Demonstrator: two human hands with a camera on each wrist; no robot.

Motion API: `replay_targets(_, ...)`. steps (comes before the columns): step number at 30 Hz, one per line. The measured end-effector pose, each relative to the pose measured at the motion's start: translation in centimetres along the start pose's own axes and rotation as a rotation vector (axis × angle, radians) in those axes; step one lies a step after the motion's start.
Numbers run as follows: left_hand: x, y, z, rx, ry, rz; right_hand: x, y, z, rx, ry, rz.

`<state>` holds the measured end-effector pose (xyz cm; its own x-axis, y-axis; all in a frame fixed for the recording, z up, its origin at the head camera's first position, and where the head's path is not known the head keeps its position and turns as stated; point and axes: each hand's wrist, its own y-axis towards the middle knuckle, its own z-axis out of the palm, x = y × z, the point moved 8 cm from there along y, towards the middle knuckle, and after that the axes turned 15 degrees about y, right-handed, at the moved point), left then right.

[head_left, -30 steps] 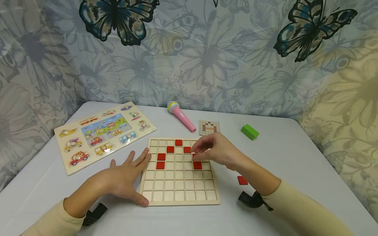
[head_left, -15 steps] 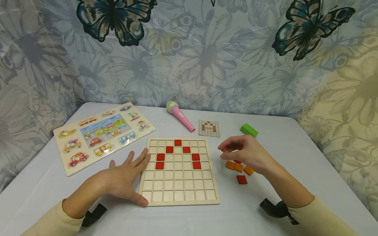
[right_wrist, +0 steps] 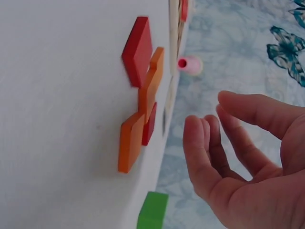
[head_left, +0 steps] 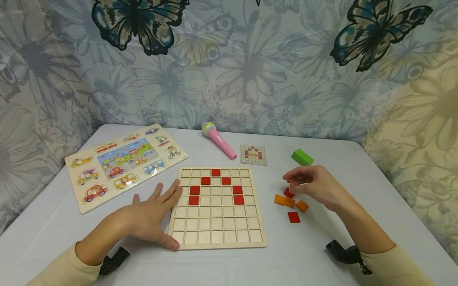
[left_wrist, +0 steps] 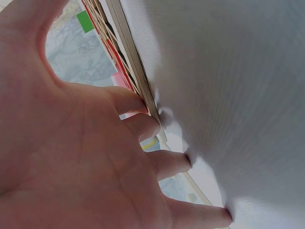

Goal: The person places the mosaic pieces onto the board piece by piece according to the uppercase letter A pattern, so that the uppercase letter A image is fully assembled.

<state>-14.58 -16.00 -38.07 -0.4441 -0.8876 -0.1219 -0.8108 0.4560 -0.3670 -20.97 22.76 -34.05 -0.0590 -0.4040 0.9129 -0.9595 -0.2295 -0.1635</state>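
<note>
While the board (head_left: 215, 225) lies flat near the middle of the worktop (head_left: 300, 262), seven red tiles (head_left: 205, 181) sit in its upper cells, one at the top and three stepping down each side like an arch. Just beyond its right edge, three orange tiles (head_left: 302, 206) and two loose red tiles (head_left: 294, 217) form a small cluster. Above them hangs the right hand (head_left: 313, 186), fingers bent, thumb and fingertips apart; the right wrist view shows a gap between it and the tiles. The left hand (head_left: 152, 220), its fingers spread wide, braces the board's left side, thumb at the near corner; in the left wrist view the outer fingertips touch the white cloth. Behind the board lies a card (head_left: 253, 155) printed with a grid, and left of that a pink mic (head_left: 222, 143), its head pointing away. A green block (head_left: 302, 157) sits just past the right hand. At far left, a vehicle puzzle (head_left: 166, 164) lies askew. Flowers and butterflies pattern the backdrop (head_left: 250, 71).
</note>
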Motion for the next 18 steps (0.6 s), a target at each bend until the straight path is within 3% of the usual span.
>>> replay_targets(18, 0.0, 0.0, 0.0, -0.001, 0.004, -0.002, -2.8, 1.3, -0.8, 0.072, -0.051, 0.04)
